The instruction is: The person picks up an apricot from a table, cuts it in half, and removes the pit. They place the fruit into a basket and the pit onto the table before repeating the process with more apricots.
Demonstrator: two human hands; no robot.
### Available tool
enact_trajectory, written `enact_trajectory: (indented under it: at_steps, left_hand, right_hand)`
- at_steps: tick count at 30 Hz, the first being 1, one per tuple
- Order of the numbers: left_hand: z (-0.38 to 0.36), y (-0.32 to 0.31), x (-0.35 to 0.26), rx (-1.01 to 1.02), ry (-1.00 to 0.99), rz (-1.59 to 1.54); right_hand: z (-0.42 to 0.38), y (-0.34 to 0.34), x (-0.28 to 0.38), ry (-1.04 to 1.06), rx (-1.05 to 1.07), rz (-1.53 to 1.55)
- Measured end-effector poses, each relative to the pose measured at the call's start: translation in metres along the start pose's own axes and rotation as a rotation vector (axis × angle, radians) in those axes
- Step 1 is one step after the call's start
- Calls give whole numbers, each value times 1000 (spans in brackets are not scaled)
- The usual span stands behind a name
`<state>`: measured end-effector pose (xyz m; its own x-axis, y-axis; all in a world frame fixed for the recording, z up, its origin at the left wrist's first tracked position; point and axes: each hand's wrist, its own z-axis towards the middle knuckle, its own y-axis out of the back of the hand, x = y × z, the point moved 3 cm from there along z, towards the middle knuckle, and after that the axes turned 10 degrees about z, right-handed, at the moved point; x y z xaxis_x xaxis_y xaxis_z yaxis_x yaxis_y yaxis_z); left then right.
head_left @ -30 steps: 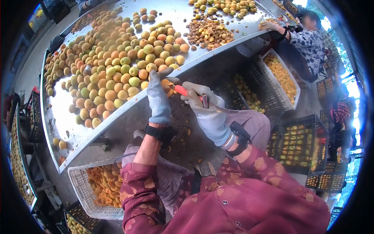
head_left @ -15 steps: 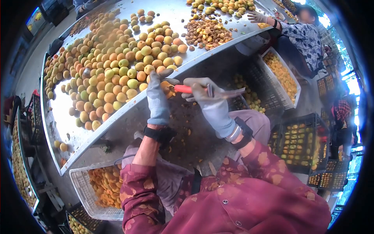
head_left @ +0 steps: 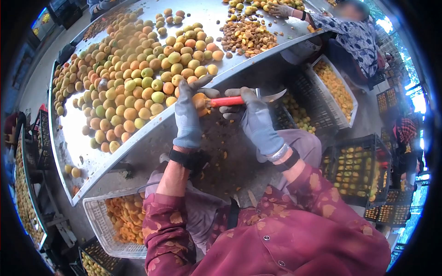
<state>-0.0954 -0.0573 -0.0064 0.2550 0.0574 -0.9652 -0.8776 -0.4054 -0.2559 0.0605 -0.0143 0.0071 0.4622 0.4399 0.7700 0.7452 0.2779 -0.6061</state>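
Observation:
My left hand (head_left: 188,112), in a grey glove, holds an orange apricot (head_left: 201,104) just off the edge of the metal table (head_left: 138,133). My right hand (head_left: 254,115), also gloved, is closed around the red handle of a curved-blade tool (head_left: 225,101). The handle end meets the apricot, while the blade points away to the right. Part of the apricot is hidden by my left fingers. Whole apricots (head_left: 133,92) are heaped on the table beyond my left hand.
A white crate (head_left: 96,225) of orange fruit halves stands below left. Pits (head_left: 248,37) lie in a pile at the table's far side. At the upper right sits a co-worker (head_left: 350,34) near another white crate (head_left: 352,99). Black crates (head_left: 357,168) stand at right.
My right hand has turned, and the tool's handle now lies more level with its blade tipped upward. The co-worker's gloved hand has moved left over the table.

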Motion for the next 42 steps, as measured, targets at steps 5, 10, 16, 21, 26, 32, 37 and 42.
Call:
enact_trajectory:
  at_steps: [5,10,16,21,26,32,37,42]
  left_hand:
    - [-2,-4,-5,57,84,-239]
    - [-10,-10,-9,36,95,-391]
    - [1,-3,2,265,-82,-300]
    - [-5,-10,-5,179,-77,-108]
    - [-2,-9,-8,49,9,-11]
    - [15,-25,-39,-45,-118,271]
    - [99,-110,-79,57,-254,475]
    - [195,-128,-23,168,-239,826]
  right_hand:
    - [-2,-5,-6,-17,-50,110]
    - [-2,-9,3,44,-39,83]
    - [-1,-15,15,89,-69,4]
    - [-15,-16,25,154,-83,-84]
    - [-45,13,57,261,-84,-123]
    - [-133,104,117,464,-273,-385]
    - [-169,150,112,445,-407,-395]
    - [-178,152,106,311,-457,-335]
